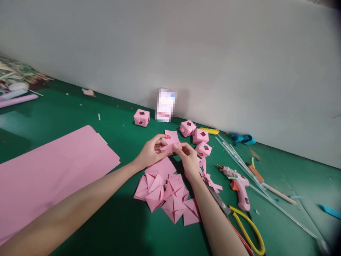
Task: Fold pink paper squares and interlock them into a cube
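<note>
I see plain pink over my remote feed on the held paper (173, 135), large sheets (66, 160), folded squares (174, 210) and cut-out boxes (197, 137) | glue gun (242, 193): pink with orange trigger (234, 186) | scissors (224, 206): dark blades (217, 197), yellow handles (234, 210) | slim tool (210, 131): bright yellow | ribbon (249, 139): teal blue | counter (117, 224): deep green | wall (239, 57): soft, plain grey

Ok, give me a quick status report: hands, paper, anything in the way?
Left hand and right hand on pink paper. Paper partly folded. Scissors close beside right forearm; nothing visibly blocking.
</note>
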`<state>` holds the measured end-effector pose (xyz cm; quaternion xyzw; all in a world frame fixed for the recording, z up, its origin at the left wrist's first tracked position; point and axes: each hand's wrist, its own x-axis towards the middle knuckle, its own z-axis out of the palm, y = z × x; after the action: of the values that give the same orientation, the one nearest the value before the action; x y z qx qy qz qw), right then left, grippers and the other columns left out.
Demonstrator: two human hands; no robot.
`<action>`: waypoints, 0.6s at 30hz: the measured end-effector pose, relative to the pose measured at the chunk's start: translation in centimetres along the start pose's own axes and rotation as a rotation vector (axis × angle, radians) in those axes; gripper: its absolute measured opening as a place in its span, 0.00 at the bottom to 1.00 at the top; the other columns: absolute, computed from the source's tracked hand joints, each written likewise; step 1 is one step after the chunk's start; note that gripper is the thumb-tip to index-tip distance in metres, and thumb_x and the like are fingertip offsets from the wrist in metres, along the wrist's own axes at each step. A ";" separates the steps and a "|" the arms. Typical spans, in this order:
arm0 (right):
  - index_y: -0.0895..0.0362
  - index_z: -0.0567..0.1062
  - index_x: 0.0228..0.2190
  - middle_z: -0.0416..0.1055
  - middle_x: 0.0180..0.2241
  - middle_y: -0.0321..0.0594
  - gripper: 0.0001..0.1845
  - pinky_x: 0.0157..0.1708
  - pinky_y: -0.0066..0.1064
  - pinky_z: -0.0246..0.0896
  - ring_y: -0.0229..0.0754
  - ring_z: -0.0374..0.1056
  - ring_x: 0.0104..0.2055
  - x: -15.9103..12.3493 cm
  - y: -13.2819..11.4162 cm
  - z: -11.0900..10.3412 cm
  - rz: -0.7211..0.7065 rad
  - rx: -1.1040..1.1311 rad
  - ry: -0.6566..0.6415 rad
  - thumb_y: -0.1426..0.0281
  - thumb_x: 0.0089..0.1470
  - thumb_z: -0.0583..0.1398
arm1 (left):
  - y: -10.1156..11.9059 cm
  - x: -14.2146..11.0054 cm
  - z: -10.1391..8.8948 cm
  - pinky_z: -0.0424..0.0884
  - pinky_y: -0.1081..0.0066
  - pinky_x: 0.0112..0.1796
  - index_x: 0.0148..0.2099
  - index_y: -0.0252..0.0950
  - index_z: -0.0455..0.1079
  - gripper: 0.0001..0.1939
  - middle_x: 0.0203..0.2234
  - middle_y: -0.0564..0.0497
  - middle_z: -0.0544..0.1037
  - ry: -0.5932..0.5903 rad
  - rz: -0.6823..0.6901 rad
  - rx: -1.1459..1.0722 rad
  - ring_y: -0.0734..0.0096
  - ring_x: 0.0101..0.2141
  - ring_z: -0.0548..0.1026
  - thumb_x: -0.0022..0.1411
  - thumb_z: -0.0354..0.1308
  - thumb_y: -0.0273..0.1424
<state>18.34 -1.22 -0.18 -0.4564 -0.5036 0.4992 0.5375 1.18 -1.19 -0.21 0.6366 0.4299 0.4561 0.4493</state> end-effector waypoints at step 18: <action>0.54 0.80 0.26 0.75 0.27 0.36 0.13 0.38 0.35 0.66 0.41 0.70 0.32 -0.1 0.1 -0.2 0.018 0.037 -0.012 0.57 0.46 0.69 | 0.1 0.0 0.0 0.60 0.75 0.25 0.53 0.37 0.67 0.26 0.21 0.58 0.68 -0.029 -0.015 0.109 0.75 0.24 0.66 0.55 0.66 0.41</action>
<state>18.55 -1.33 -0.26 -0.4478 -0.4935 0.5159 0.5383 1.15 -1.20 -0.11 0.6634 0.4523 0.4192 0.4238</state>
